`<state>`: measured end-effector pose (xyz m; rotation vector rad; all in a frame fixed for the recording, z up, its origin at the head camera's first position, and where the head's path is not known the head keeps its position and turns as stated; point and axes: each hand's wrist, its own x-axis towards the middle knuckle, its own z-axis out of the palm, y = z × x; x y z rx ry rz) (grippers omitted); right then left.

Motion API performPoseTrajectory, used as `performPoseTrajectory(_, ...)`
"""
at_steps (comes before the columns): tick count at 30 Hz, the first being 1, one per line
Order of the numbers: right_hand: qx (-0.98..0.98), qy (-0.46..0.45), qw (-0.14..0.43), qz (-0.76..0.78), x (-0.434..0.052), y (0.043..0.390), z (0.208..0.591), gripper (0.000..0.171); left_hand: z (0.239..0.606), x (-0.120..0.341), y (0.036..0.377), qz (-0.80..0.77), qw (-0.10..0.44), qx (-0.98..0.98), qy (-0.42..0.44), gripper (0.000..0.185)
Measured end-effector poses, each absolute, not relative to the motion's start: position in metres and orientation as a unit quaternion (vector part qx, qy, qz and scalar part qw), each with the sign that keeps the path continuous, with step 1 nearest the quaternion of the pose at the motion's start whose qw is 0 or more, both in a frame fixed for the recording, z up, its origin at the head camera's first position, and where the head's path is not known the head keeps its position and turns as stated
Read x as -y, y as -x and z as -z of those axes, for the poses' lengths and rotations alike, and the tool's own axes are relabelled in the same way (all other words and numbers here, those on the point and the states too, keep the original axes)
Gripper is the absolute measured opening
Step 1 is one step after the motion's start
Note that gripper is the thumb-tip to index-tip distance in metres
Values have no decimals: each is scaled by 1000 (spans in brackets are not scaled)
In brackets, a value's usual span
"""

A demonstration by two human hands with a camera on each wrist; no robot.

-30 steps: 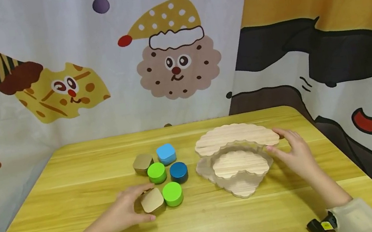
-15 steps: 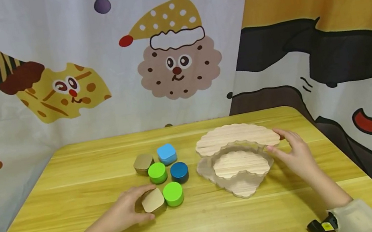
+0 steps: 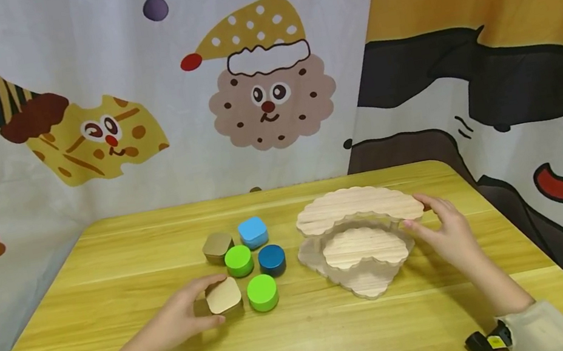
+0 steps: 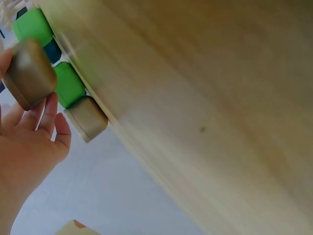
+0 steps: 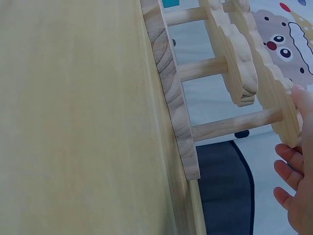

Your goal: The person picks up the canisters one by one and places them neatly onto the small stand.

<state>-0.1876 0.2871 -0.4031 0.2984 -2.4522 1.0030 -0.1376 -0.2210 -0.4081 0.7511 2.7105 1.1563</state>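
The tan box (image 3: 224,295) sits in the left hand (image 3: 185,316), tilted and lifted just clear of the desk (image 3: 125,268), near the desk's middle and a little to the left. Its lid is on, so what is inside cannot be told. The left hand curls round it, thumb on the near side and fingers (image 4: 49,115) over the far side; the left wrist view shows the box (image 4: 29,73) pinched at the fingertips.

Just right of it stands a green tin (image 3: 262,292), close but apart. Farther off lie a second green tin (image 3: 238,261), a dark blue tin (image 3: 272,260), a second tan box (image 3: 217,247) and a light blue box (image 3: 253,232), all bunched together and all lidded.

To the right stands a wooden stand (image 3: 360,236) with scalloped tiers on dowels; nothing lies on its tiers. The right hand (image 3: 446,235) rests against the right edge of the top tier, fingers loosely bent, thumb near the lower tier; in the right wrist view the fingertips (image 5: 298,98) touch the tier's rim.

Bare desk runs wide to the left and along the near edge in front of both hands. The far edge meets a printed curtain (image 3: 257,93), and the right edge lies not far beyond the right hand.
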Motion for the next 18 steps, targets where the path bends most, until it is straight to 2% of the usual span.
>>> performPoseTrajectory(7, 893, -113, 241, -362, -287, 188, 402, 57, 401, 219, 138, -379, 16, -893, -242, 68)
performPoseTrajectory(18, 893, -114, 242, -361, -288, 189, 403, 56, 381, 206, 139, -391, 2, -894, -218, 67)
